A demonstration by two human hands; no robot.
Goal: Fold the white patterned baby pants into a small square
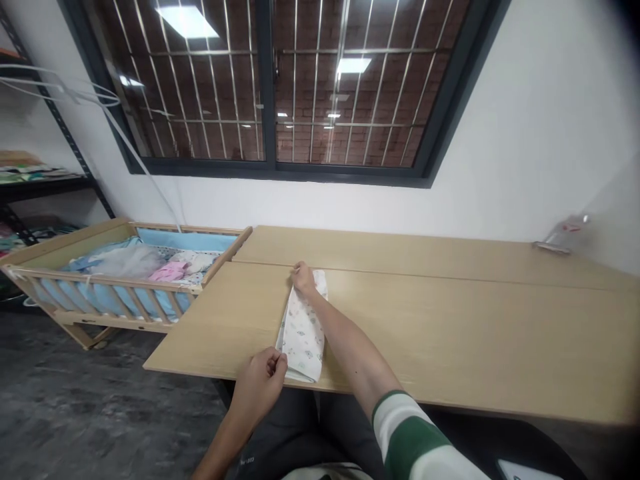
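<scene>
A small white printed cloth (301,331), folded into a long narrow strip, lies on the wooden table (450,320) and runs from its near edge toward the middle. My left hand (260,387) pinches the near corner of the cloth at the table's edge. My right hand (303,279) reaches across and grips the far end, fingers closed on the fabric. My right arm, in a green-and-white striped sleeve, lies over the right side of the cloth.
A wooden baby crib (120,280) with blue lining and small clothes, one pink (170,271), stands against the table's left end. A clear plastic packet (563,237) lies at the far right by the wall. A metal shelf (30,180) stands at far left.
</scene>
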